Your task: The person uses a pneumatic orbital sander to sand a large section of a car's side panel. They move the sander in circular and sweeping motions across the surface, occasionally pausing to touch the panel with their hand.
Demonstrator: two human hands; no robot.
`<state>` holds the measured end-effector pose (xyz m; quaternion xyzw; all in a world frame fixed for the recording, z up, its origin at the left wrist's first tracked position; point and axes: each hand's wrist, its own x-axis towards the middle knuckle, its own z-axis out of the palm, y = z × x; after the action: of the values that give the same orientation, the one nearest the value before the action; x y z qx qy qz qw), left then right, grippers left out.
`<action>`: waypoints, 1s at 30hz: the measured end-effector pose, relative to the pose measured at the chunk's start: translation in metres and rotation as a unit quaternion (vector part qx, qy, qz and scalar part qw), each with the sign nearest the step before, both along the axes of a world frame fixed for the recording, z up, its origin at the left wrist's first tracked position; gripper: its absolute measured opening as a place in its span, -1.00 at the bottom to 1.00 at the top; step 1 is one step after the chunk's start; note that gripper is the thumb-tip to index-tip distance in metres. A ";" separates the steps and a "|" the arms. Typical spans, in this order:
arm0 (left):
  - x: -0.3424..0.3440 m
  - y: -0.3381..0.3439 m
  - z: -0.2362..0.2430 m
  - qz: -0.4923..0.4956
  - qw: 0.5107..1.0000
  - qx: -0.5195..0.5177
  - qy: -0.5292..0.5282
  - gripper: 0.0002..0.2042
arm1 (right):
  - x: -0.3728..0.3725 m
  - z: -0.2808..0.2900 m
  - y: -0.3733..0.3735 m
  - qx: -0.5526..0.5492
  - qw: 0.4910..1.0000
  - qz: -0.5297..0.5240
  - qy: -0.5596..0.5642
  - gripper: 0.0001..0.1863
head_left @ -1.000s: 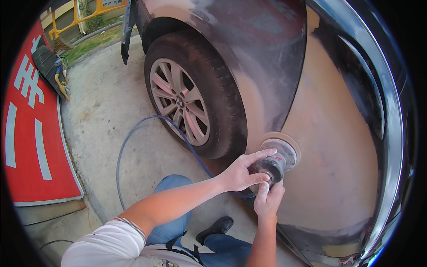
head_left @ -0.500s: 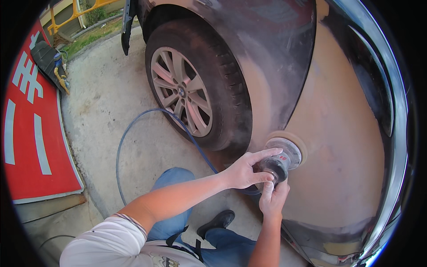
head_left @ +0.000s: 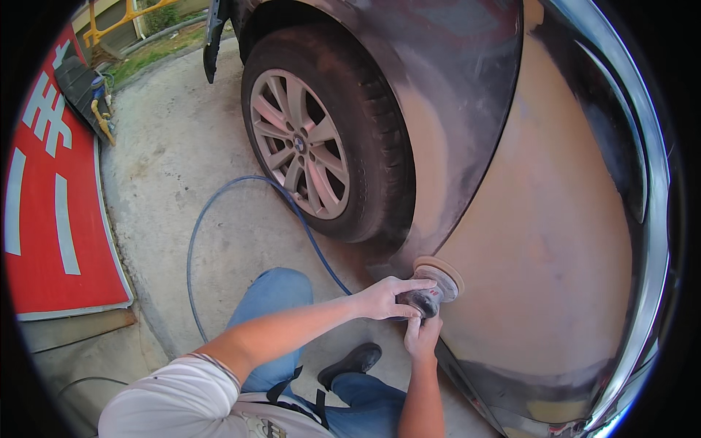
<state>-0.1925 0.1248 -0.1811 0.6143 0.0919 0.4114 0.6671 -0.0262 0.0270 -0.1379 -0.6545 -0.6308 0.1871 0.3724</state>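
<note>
Against the car's sanded, tan-patched body panel (head_left: pixel 537 233) rests a dusty round power sander (head_left: pixel 425 299) with a pale disc, near the lower end of the seam between two panels. My left hand (head_left: pixel 383 299), coated in pale dust, grips the sander's body from the left, thumb underneath. My right hand (head_left: pixel 422 336) is closed around its lower end. A blue hose (head_left: pixel 208 212) loops across the ground toward the sander; where it joins is hidden.
The car's wheel (head_left: pixel 296 142) stands above the hose. A red sign (head_left: pixel 44 270) lies at left, with a dark object (head_left: pixel 73 91) on it. A yellow barrier (head_left: pixel 113 25) is beyond. My bent left knee (head_left: pixel 270 296) and dark shoe (head_left: pixel 347 365) rest below, over concrete (head_left: pixel 153 160).
Both hands and the sander have moved down and left along the panel, closer to the bottom of the seam, since half a second ago. The grip looks the same.
</note>
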 end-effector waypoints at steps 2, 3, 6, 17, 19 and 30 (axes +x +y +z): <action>0.001 0.002 0.005 -0.002 0.999 0.010 -0.040 -0.22 | -0.001 0.004 0.003 0.016 1.000 0.004 -0.025 -0.36; 0.002 0.002 0.010 -0.018 0.999 0.004 -0.047 -0.22 | -0.002 0.012 0.002 0.049 0.999 0.013 -0.020 -0.36; -0.004 0.012 0.022 0.021 0.998 0.009 -0.059 -0.20 | -0.006 0.037 0.010 0.030 0.999 -0.006 -0.044 -0.38; -0.012 0.016 0.027 0.002 1.000 0.009 -0.030 -0.20 | -0.026 0.031 0.008 0.053 0.997 -0.046 0.010 -0.27; -0.009 0.020 0.034 0.020 0.997 0.039 -0.070 -0.21 | -0.020 0.035 0.009 0.061 0.997 -0.049 0.026 -0.29; -0.039 0.042 0.107 0.076 0.995 0.053 -0.032 -0.22 | -0.050 0.076 0.046 0.135 0.990 -0.005 0.045 -0.27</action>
<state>-0.2315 0.1672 -0.0741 0.6266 0.0956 0.4846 0.6029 -0.0757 0.0726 -0.0617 -0.5920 -0.6297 0.1281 0.4864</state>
